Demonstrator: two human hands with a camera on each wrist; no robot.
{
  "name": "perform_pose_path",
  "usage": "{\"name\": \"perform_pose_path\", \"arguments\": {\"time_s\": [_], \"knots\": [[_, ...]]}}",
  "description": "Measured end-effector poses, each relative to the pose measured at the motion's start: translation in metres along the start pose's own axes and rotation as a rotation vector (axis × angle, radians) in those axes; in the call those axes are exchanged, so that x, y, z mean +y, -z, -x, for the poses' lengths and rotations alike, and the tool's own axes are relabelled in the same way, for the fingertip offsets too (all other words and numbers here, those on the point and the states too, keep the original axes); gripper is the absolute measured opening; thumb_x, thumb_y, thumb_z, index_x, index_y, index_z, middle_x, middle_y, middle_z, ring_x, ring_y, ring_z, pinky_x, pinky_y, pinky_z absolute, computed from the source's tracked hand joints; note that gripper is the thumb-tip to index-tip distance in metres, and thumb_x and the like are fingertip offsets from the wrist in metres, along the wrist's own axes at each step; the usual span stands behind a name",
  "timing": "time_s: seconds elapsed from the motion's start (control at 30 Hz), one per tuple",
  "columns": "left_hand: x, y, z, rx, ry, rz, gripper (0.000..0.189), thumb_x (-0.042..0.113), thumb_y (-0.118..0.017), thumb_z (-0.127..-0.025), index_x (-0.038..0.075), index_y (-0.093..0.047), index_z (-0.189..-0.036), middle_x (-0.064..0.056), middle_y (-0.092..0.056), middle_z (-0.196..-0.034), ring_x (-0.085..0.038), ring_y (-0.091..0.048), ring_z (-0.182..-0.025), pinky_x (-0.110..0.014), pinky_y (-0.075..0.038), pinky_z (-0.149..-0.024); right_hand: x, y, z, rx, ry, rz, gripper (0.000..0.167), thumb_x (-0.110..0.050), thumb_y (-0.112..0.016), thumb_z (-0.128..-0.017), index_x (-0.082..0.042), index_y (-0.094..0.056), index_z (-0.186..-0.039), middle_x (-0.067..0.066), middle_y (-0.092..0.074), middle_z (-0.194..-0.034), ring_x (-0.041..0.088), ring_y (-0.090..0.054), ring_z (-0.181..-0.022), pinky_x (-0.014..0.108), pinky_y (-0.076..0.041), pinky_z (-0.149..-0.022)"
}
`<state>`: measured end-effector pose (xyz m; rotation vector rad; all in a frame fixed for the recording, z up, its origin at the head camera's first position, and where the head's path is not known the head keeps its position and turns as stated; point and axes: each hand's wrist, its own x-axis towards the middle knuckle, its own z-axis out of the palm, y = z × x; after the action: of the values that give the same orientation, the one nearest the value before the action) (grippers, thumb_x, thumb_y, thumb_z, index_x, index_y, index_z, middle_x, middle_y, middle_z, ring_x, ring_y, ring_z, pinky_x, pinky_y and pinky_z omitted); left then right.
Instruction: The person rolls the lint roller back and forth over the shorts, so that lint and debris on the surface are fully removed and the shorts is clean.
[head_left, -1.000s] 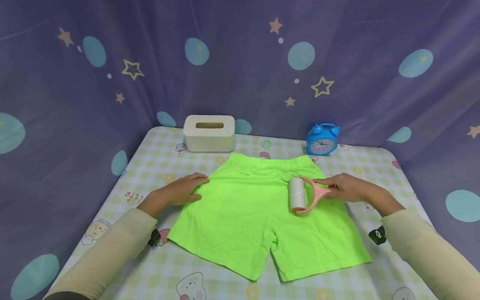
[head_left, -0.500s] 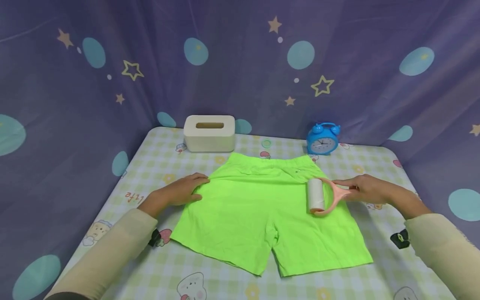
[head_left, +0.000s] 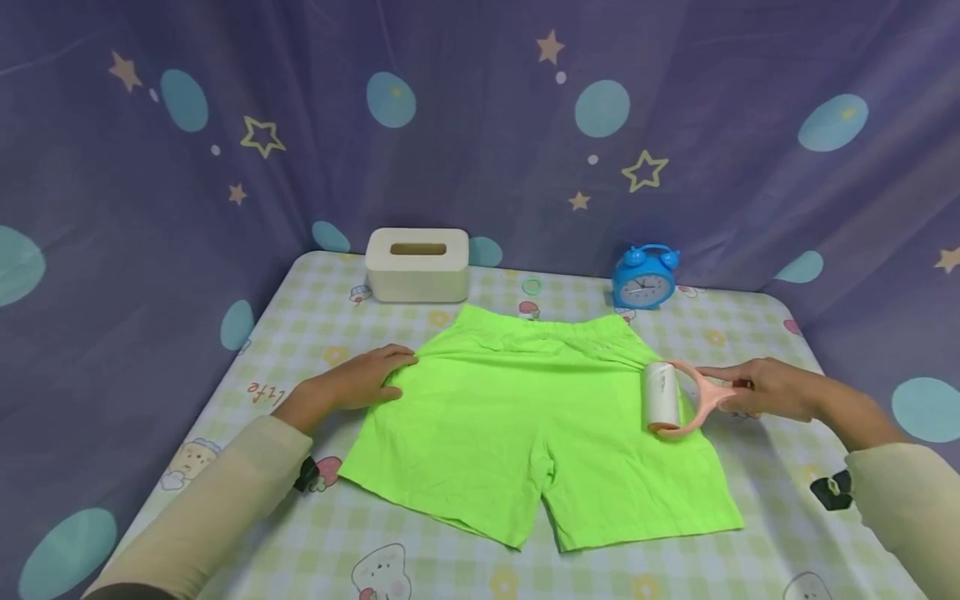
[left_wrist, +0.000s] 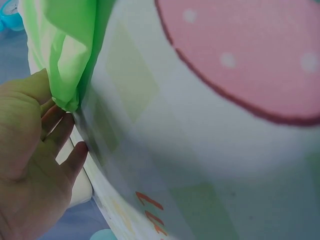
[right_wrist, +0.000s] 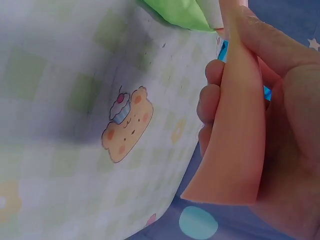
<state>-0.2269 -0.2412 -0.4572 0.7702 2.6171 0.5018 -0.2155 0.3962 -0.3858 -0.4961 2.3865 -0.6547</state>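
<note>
Shorts [head_left: 480, 417] laid flat, creased below the waistband [head_left: 555, 327]. Right hand [head_left: 783, 390], just past their right edge, grips the handle [right_wrist: 232, 125] of a pink roller [head_left: 663, 398], its white cylinder over the shorts near that edge. Left hand [head_left: 360, 379] loosely spread, touching their left edge. My worry: if the cylinder clings and that light touch slips, the shorts could drag or bunch. Beyond the waistband: slotted box [head_left: 417, 279], blue clock [head_left: 643, 287]; neither looks in the way.

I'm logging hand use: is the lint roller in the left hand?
No, the right hand grips the lint roller; the left hand touches the shorts.
</note>
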Motion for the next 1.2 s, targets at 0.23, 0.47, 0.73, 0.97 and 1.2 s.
{"name": "perform_pose_path", "arguments": {"time_s": [0.23,0.47,0.73,0.97,1.2], "knots": [[0.000,0.001,0.000,-0.013,0.006,0.005,0.061,0.024,-0.064,-0.102,0.007,-0.041,-0.156,-0.016,-0.037,-0.160,-0.040,-0.040,-0.146,-0.057,-0.038,-0.116,0.010,-0.001,0.014,0.051,-0.051,0.060,0.069,-0.033,-0.070,-0.096,-0.003,-0.044,-0.153,-0.003,-0.049,-0.070,0.005,-0.040,-0.057,0.022,-0.038,-0.052],[0.000,0.002,0.001,-0.005,0.005,-0.006,0.060,0.023,-0.063,-0.102,0.007,-0.041,-0.155,-0.017,-0.038,-0.160,-0.041,-0.040,-0.146,-0.058,-0.038,-0.116,0.023,-0.003,0.038,0.070,-0.099,0.030,0.066,-0.031,-0.066,-0.100,0.001,-0.043,-0.153,-0.002,-0.047,-0.069,0.006,-0.039,-0.055,0.025,-0.040,-0.051],[-0.001,-0.003,0.010,-0.011,0.035,0.006,0.061,0.021,-0.063,-0.102,0.004,-0.040,-0.156,-0.019,-0.037,-0.160,-0.042,-0.039,-0.146,-0.059,-0.037,-0.116,-0.011,-0.011,0.028,0.259,0.143,0.046,0.048,-0.018,-0.061,-0.103,-0.005,-0.053,-0.148,-0.011,-0.048,-0.065,0.002,-0.036,-0.051,0.025,-0.038,-0.048],[0.001,-0.001,0.004,0.005,0.003,0.002,0.060,0.022,-0.062,-0.103,0.006,-0.041,-0.155,-0.018,-0.037,-0.160,-0.041,-0.040,-0.146,-0.059,-0.038,-0.116,-0.065,-0.046,-0.015,0.299,0.345,-0.011,0.053,-0.015,-0.064,-0.101,-0.011,-0.049,-0.152,-0.016,-0.045,-0.064,-0.002,-0.036,-0.051,0.023,-0.039,-0.050],[0.003,0.002,-0.002,-0.003,0.008,-0.003,0.060,0.023,-0.065,-0.101,0.006,-0.043,-0.154,-0.017,-0.039,-0.159,-0.040,-0.040,-0.146,-0.057,-0.038,-0.116,-0.125,-0.091,-0.074,0.257,0.356,-0.028,0.057,-0.031,-0.064,-0.102,-0.015,-0.048,-0.154,-0.013,-0.040,-0.058,-0.001,-0.032,-0.048,0.022,-0.037,-0.050]]}}
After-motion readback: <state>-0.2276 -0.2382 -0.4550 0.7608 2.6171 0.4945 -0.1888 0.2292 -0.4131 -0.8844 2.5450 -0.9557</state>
